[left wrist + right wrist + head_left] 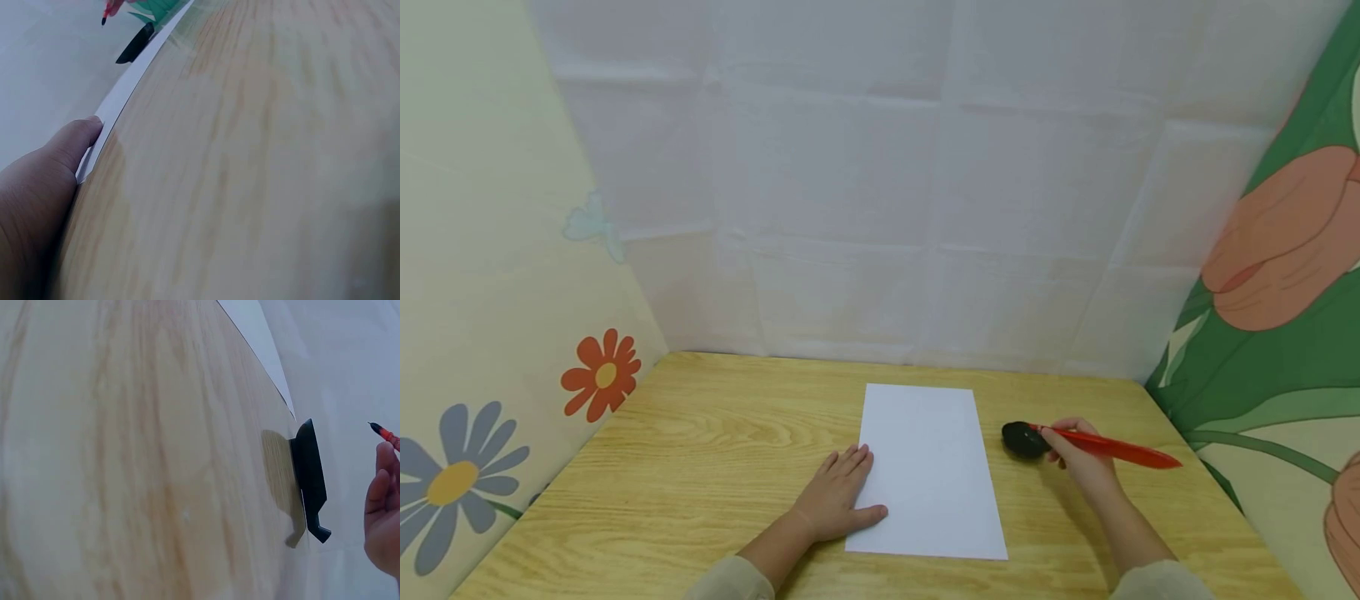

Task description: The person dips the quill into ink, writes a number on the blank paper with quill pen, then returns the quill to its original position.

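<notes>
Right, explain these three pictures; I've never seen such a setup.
There's no machine: a person works with bare hands. The wide picture comes from a head-worn camera looking forward and down; the two tilted ones come from a camera on each wrist. On the wood-grained table lie white paper and, to its right, a small black dish. The left hand rests on the paper's left edge; the right hand holds a red, dark-tipped brush, its tip clear of the dish.
</notes>
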`<act>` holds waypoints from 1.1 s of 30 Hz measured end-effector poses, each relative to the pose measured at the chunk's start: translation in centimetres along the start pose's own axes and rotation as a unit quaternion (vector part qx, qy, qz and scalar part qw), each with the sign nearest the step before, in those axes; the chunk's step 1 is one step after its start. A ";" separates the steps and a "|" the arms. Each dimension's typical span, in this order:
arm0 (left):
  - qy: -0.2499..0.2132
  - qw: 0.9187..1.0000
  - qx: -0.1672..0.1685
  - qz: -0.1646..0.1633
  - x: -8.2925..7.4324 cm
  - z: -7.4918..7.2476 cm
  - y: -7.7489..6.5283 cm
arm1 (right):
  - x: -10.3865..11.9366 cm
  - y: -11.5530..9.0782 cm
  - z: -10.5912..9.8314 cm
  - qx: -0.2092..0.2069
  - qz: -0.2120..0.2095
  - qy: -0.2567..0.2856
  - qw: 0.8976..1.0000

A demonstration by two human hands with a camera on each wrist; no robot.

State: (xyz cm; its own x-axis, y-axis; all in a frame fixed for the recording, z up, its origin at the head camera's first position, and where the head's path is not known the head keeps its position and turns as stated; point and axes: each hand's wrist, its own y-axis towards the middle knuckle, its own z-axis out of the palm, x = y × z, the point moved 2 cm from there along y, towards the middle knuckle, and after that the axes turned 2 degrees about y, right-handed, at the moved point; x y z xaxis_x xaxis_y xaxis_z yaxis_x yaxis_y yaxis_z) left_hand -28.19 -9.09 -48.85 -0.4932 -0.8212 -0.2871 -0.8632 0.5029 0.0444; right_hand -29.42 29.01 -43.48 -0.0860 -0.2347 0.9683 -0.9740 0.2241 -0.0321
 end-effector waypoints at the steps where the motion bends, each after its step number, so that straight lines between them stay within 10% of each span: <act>1: 0.000 1.000 0.000 0.000 0.0 0.0 0.0 | 0.0 0.0 0.0 -0.001 0.000 0.001 1.000; 33: -0.008 1.000 0.005 -0.001 -0.2 -0.2 0.0 | -1.3 1.6 0.1 -0.003 0.001 -0.074 0.997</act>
State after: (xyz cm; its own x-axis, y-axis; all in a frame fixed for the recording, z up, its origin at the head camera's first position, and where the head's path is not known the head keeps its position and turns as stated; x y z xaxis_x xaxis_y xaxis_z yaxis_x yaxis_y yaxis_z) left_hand -28.17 -8.97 -48.61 -0.4887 -0.8180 -0.3033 -0.8635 0.5031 0.0347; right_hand -30.87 29.55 -44.83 -0.1175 -0.3716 0.9209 -0.9726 0.2305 -0.0311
